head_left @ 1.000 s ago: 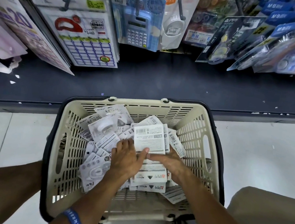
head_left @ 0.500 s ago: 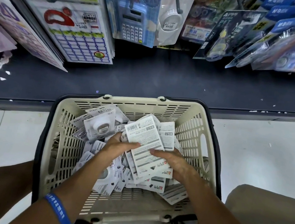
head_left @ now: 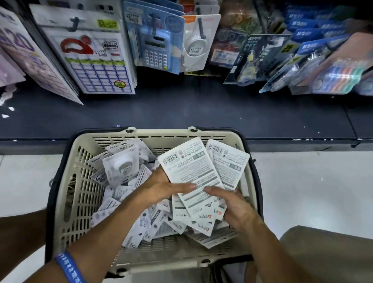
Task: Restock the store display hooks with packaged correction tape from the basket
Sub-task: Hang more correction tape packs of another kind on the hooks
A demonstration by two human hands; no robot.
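Note:
A beige plastic basket (head_left: 82,190) stands on the floor, filled with several white correction tape packs (head_left: 122,164). Both hands hold a fanned stack of packs (head_left: 198,168), backs up with barcodes showing, lifted above the basket's middle. My left hand (head_left: 164,187) grips the stack's left side with the thumb on top. My right hand (head_left: 234,205) grips its lower right edge. A hanging correction tape pack (head_left: 196,42) sits on a display hook straight ahead.
A dark shelf ledge (head_left: 207,111) runs behind the basket. Hooks above it carry label sheets (head_left: 97,61), calculators (head_left: 154,44) and blue-carded stationery (head_left: 306,57). White floor tiles (head_left: 314,191) lie to the right; my knees flank the basket.
The stack of packs has risen out of the basket between both hands and fanned out. The view has shifted closer to the basket and shelf.

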